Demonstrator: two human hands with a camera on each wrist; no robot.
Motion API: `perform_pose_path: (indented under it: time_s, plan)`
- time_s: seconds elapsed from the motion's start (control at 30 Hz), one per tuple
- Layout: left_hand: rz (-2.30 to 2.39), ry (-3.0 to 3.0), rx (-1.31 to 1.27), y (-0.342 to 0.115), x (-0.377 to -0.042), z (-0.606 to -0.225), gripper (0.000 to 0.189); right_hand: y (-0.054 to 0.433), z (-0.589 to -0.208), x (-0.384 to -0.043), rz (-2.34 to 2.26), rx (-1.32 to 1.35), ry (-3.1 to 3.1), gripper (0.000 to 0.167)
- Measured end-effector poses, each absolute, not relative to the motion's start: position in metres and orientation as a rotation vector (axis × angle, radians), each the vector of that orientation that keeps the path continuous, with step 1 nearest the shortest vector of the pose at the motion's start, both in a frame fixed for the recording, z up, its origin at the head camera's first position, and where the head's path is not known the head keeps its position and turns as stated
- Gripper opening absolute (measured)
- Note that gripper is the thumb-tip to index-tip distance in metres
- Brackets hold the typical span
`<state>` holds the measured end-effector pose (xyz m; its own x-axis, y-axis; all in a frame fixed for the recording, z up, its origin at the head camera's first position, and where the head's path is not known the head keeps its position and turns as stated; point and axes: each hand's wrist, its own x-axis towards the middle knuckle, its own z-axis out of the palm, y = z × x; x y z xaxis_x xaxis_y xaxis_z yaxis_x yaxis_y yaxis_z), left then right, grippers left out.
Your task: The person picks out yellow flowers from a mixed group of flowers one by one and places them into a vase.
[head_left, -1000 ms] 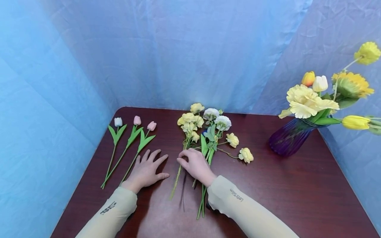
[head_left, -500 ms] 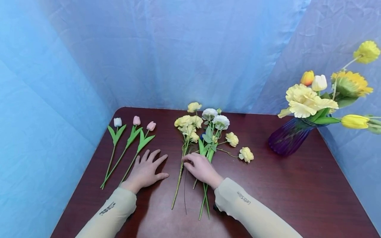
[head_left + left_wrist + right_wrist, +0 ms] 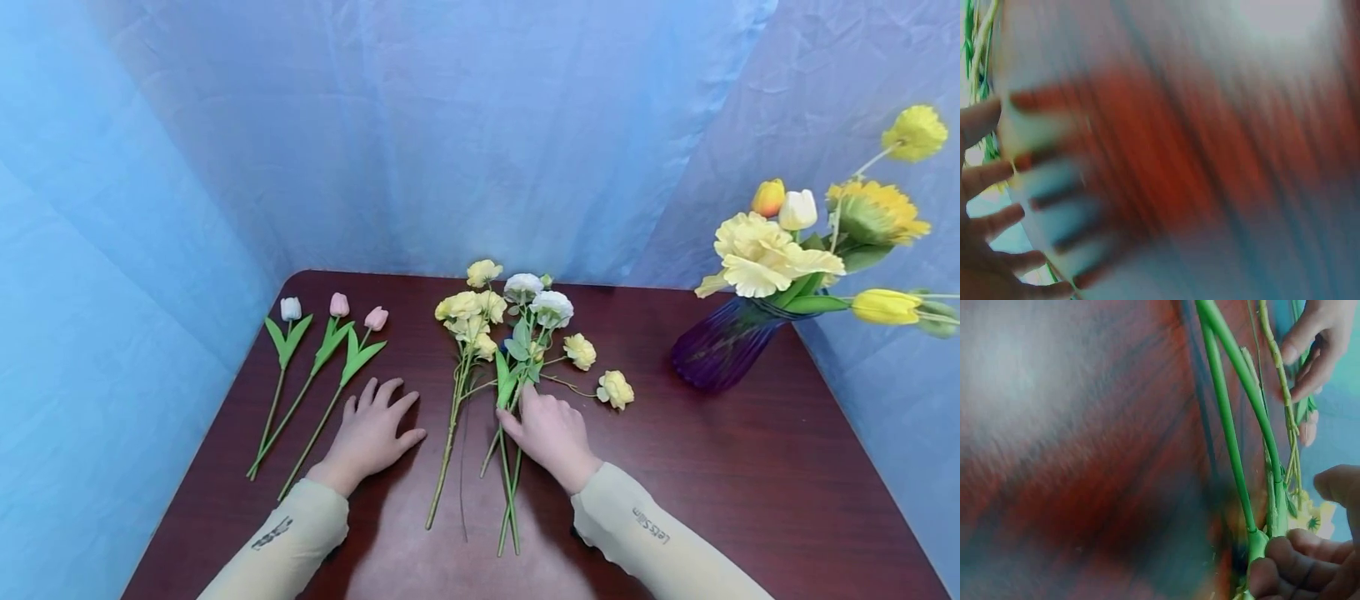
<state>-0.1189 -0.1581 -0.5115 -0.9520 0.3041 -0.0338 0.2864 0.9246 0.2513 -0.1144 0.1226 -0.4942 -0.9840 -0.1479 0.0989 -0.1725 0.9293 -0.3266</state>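
Observation:
My left hand (image 3: 372, 433) rests on the table with fingers spread, just right of the nearest pink tulip's stem (image 3: 309, 446). My right hand (image 3: 555, 433) reaches over crossed green tulip stems (image 3: 510, 500) in the middle of the table. In the right wrist view, its curled fingers (image 3: 1297, 562) are right at the green stems, while the thumb (image 3: 1335, 484) stands apart from them. White flowers (image 3: 552, 309) lie beyond this hand, with leaves among them. Left of it lies a spray of yellow flowers (image 3: 465, 312), its stem (image 3: 446, 467) pointing toward me.
Two pink tulips (image 3: 339, 305) and a white tulip (image 3: 291, 309) lie at the left of the dark red table (image 3: 712, 500). A purple glass vase (image 3: 723, 346) with yellow, orange and white flowers stands at the right. Blue cloth (image 3: 450, 150) hangs behind.
My right hand has left the yellow spray's stem and moved right to the green stems. The spray has shifted slightly and lies on the table. My left hand has stayed in place.

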Motion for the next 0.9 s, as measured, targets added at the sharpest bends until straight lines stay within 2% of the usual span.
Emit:
perform_pose_path:
  time_s: [0.1, 0.27, 0.53, 0.9]
  plan:
    - [0.421, 3.084, 0.487, -0.147, -0.116, -0.508, 0.047, 0.123, -0.497, -0.111, 0.541, 0.194, -3.068, 0.042]
    - [0.511, 3.070, 0.469, -0.127, -0.112, -0.499, 0.026, 0.122, -0.503, -0.108, 0.624, 0.166, -3.098, 0.038]
    - [0.601, 2.873, 0.337, -0.103, -0.104, -0.502, 0.043, 0.118, -0.509, -0.111, 0.716, 0.116, -3.107, 0.042]
    - [0.759, 2.826, 0.260, -0.097, -0.103, -0.508, 0.035, 0.115, -0.507, -0.118, 0.981, 0.062, -3.067, 0.031]
